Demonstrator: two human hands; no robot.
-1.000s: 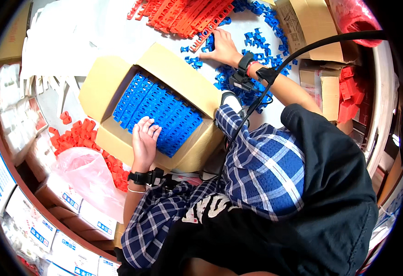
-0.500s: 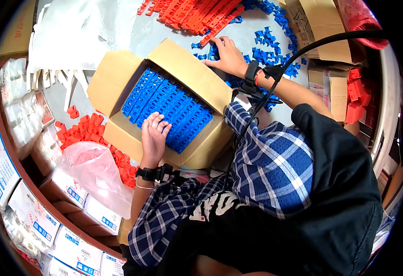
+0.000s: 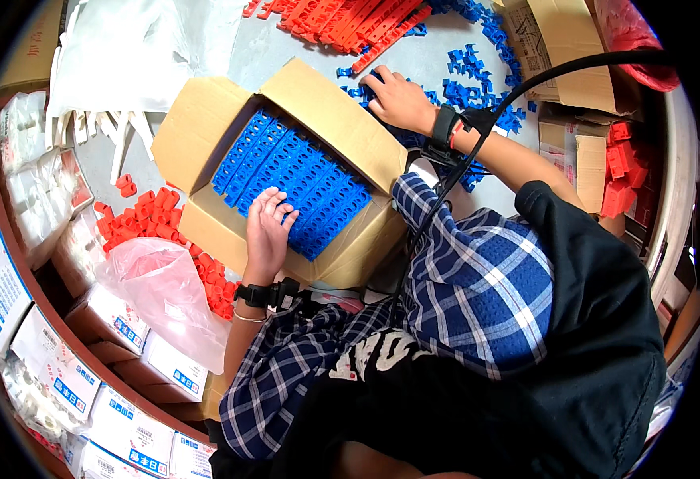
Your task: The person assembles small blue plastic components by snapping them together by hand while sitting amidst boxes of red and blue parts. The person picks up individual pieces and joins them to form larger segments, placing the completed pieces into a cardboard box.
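An open cardboard box (image 3: 370, 239) stands tilted in front of me, packed with rows of blue plastic clip strips (image 3: 306, 188). My left hand (image 3: 267, 235) is at the box's near left side, palm up, fingers loosely bent and a little apart beside the strips; no object shows in it. Past the box's right flap, my right hand (image 3: 402, 104) is down among loose blue plastic clips (image 3: 470, 88). Its fingers are curled downward, and the hand hides whatever lies beneath them.
Red clip strips (image 3: 350, 28) lie at the far side of the grey table. Red plastic fittings (image 3: 146, 219) and a clear plastic bag (image 3: 162, 287) are left of the box. A black cable (image 3: 557, 76) arches over my right forearm. White cartons (image 3: 59, 359) line the left edge.
The fingers of my right hand have gone from stretched out to curled, and the thumb has drawn in from the box flap. My left hand has hardly moved.
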